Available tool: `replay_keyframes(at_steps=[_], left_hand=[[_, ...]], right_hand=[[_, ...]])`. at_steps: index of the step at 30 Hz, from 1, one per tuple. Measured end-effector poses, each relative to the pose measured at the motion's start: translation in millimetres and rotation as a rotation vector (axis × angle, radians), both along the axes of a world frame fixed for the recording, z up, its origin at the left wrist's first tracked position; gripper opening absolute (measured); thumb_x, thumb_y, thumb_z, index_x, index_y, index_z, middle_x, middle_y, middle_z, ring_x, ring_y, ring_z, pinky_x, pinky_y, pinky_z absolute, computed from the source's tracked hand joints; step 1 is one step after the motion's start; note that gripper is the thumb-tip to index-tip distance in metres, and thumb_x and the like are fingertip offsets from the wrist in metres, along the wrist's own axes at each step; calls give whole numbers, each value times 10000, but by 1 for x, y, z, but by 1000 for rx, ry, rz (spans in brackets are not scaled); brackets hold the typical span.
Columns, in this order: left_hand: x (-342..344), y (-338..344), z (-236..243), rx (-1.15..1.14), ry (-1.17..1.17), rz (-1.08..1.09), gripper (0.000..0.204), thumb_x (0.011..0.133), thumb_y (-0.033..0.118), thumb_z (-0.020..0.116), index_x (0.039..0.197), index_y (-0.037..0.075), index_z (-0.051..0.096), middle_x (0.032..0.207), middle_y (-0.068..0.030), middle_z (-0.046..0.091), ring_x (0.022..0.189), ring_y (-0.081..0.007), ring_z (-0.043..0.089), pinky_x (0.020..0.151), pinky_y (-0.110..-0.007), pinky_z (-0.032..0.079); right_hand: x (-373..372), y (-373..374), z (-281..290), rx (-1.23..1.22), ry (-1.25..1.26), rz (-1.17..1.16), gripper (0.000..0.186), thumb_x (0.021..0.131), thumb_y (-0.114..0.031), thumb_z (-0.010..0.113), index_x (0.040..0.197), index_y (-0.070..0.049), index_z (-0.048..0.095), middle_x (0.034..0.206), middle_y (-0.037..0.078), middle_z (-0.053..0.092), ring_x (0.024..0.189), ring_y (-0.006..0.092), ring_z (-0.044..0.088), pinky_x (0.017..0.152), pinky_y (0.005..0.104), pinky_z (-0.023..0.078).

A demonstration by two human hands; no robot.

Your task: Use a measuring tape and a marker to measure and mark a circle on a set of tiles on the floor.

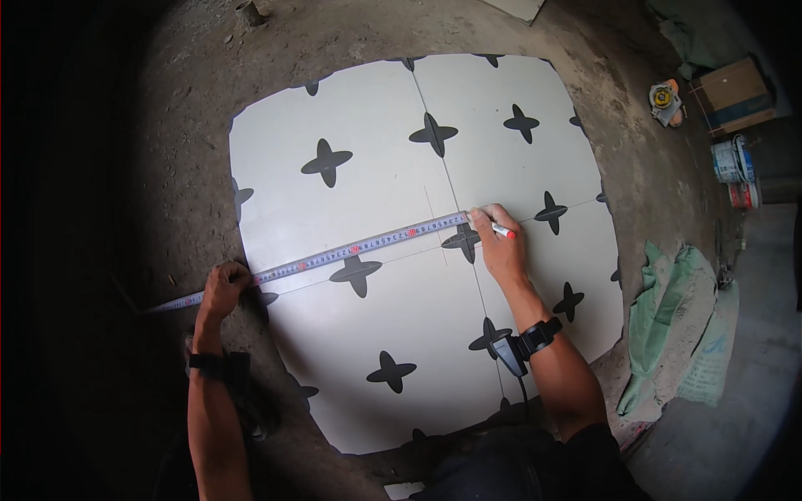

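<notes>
In the head view, the tape measure [359, 250] runs aslant across the middle of the frame, over white patterned tiles [288, 209], and on past their left edge. The left hand [224, 288], left of centre, pinches it near that edge. The right hand [503, 245], right of centre, grasps a white pen [502, 230] with a red end, its thumb at the tape's end near the long seam [449, 185]. To do this well, the person should probably draw the tape taut and flat, pressing its end so it cannot creep. It lies roughly parallel to the cross seam [316, 284] just below; sighting along that should help accuracy.
</notes>
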State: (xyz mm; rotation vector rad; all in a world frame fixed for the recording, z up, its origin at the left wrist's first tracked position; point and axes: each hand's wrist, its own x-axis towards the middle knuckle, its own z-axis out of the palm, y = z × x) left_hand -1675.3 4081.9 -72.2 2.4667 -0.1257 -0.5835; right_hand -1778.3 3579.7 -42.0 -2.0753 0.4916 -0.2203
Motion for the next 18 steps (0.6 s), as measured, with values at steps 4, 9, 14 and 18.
replay_keyframes(at_steps=[4, 9, 14, 18], left_hand=[[0, -5, 6, -3, 22, 14, 91, 835, 46, 702, 883, -31, 710, 800, -133, 702, 761, -180, 660, 722, -339, 506], [2, -4, 5, 1, 24, 10, 91, 837, 46, 698, 886, -31, 710, 794, -127, 703, 758, -171, 657, 724, -338, 508], [3, -4, 5, 14, 37, 17, 93, 839, 46, 694, 888, -31, 712, 798, -116, 707, 760, -157, 650, 721, -335, 507], [5, -4, 4, -4, 40, 11, 97, 841, 51, 695, 891, -31, 713, 796, -114, 707, 758, -151, 648, 719, -334, 506]], right_hand=[[0, -1, -3, -16, -14, -2, 281, 998, -269, 654, 950, 7, 627, 713, 103, 630, 639, 177, 580, 608, 338, 476], [0, -2, -3, -30, 2, 7, 284, 1001, -272, 649, 954, 7, 628, 724, 105, 635, 653, 180, 587, 620, 341, 481], [1, -2, -1, -15, 49, 12, 298, 1014, -302, 628, 967, -10, 662, 781, 61, 677, 743, 135, 616, 693, 308, 490], [2, -2, -4, -30, -14, 12, 285, 1005, -269, 638, 962, 13, 633, 736, 108, 641, 671, 189, 595, 635, 348, 480]])
